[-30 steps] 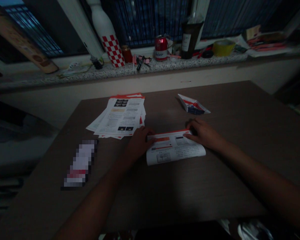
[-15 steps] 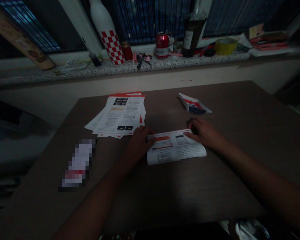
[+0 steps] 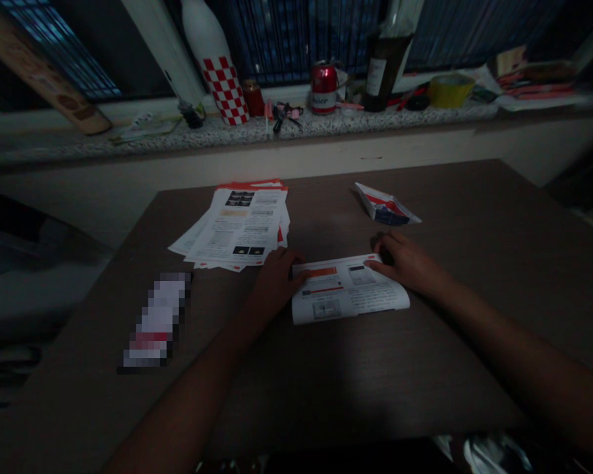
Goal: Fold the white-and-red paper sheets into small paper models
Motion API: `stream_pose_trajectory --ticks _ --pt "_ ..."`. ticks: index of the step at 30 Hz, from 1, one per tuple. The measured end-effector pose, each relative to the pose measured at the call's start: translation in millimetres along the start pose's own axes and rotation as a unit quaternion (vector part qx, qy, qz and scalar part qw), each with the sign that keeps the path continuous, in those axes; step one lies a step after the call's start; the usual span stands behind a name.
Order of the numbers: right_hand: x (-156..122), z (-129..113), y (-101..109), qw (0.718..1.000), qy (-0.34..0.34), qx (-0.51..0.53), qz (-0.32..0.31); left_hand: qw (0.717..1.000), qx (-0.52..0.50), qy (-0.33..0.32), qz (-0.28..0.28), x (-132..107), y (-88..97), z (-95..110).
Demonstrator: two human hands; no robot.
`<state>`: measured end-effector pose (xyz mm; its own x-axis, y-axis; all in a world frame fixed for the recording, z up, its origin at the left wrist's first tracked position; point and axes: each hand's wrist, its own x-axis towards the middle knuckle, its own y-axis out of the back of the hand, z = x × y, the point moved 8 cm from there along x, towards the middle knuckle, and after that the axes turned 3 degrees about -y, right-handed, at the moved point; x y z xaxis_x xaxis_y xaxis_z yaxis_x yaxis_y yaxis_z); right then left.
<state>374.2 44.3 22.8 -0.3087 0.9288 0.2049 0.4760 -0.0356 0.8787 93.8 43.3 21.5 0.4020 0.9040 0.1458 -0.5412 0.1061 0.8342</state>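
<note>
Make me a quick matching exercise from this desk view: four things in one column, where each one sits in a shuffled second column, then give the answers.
Things:
1. Folded leaflet
2. Leaflet stack
3. Red can
4. Folded paper

Places:
A. Upright on the sill
B. On the table, beyond the right hand
C. Under both hands
D. On the table, beyond the left hand

Pairs: 1-C, 2-D, 3-A, 4-B
</note>
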Motion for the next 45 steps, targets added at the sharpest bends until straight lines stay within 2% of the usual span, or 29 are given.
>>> stream_pose_trajectory --ticks 8,45 --pt "-0.9 -3.0 0.3 1.000 0.019 -0.014 0.002 1.000 -0.004 0.005 0.007 -0.7 -0.6 -2.5" --pt "-0.8 -0.1 0.1 1.000 0.005 -0.015 0.001 1.000 -0.006 0.016 -0.004 0.9 0.5 -1.6"
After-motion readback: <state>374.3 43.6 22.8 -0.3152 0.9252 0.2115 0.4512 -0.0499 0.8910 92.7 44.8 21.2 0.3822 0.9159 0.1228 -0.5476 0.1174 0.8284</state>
